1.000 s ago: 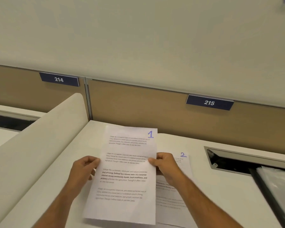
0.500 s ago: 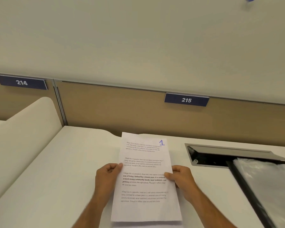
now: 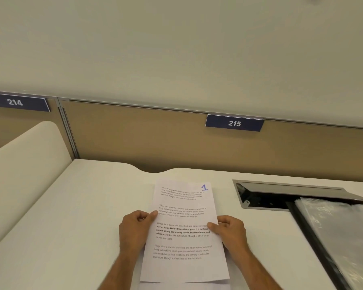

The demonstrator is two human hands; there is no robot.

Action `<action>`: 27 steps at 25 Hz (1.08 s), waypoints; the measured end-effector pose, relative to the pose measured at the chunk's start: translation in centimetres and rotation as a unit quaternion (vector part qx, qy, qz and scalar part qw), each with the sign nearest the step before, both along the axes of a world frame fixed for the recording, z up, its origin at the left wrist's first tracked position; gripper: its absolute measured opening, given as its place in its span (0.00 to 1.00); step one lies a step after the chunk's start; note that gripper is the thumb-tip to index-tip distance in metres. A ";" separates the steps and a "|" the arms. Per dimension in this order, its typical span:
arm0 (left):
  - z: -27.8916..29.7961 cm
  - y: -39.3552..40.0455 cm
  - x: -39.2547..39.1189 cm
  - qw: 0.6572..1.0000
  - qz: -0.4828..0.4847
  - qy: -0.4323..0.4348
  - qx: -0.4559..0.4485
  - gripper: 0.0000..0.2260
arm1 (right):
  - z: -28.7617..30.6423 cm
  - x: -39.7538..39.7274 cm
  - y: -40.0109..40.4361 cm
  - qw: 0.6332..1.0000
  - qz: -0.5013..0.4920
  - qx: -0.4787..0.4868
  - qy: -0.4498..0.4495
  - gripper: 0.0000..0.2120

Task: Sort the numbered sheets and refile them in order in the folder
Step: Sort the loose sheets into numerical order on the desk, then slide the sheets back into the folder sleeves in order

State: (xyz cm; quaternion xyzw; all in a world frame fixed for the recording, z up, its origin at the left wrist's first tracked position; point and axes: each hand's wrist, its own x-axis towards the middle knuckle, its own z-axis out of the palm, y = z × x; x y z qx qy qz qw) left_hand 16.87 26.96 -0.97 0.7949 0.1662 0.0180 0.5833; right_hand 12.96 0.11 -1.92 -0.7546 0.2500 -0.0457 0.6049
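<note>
A stack of printed white sheets (image 3: 183,243) lies in front of me on the white desk (image 3: 76,227), the top one marked with a blue "1" at its upper right corner. My left hand (image 3: 134,231) pinches the stack's left edge, thumb on top. My right hand (image 3: 231,231) pinches the right edge the same way. The edge of a lower sheet shows under the stack at the bottom. The open folder (image 3: 342,237), black-spined with clear plastic sleeves, lies at the right edge of the desk.
A cable tray (image 3: 266,197) with its metal lid raised opens in the desk just left of the folder. A tan partition (image 3: 134,139) with signs 214 and 215 closes the back. A cream divider (image 3: 25,168) bounds the left side.
Sheet 1 has been laid over sheet 2, which no longer shows beside it. Both hands have squared the stack and kept hold of its edges.
</note>
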 end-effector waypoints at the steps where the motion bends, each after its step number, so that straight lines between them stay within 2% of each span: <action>1: 0.0 -0.1 0.1 1.000 0.007 0.000 0.007 0.13 | -0.1 0.1 0.0 1.000 -0.004 -0.010 -0.002 0.12; 11: 0.1 -0.5 0.3 0.997 0.031 0.026 0.059 0.13 | 0.5 -0.3 0.5 0.995 -0.035 -0.096 -0.016 0.19; 16: 0.1 -0.4 0.0 0.998 0.018 0.014 0.063 0.12 | 0.6 -0.5 0.4 0.995 -0.052 -0.088 -0.023 0.17; 23: 1.2 0.1 -3.3 0.998 -0.007 -0.063 0.003 0.04 | 1.0 -2.8 0.4 0.997 -0.045 0.000 -0.055 0.11; 25: 1.7 -0.2 -4.2 0.994 -0.010 -0.102 0.037 0.04 | 1.5 -3.7 0.4 0.997 -0.036 -0.019 -0.073 0.10; 27: 2.3 -0.8 -4.9 0.983 -0.047 -0.136 0.114 0.05 | 2.3 -5.1 0.3 0.991 -0.008 -0.095 -0.097 0.17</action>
